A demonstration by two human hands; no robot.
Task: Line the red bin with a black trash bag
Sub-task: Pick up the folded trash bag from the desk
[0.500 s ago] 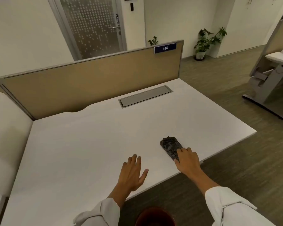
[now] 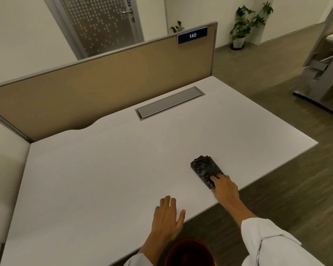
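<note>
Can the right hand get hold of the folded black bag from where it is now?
Probably yes. The right hand already has its fingers on the near end of the folded black bag, and nothing else lies on the desk around it.

An office: white desk (image 2: pixel 104 169), numbered partition (image 2: pixel 104 83), potted plant (image 2: pixel 246 22).

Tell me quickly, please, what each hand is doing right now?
Left hand: open, flat on the desk, holding nothing.
Right hand: open, fingertips on the folded black trash bag, not yet gripping it.
</note>
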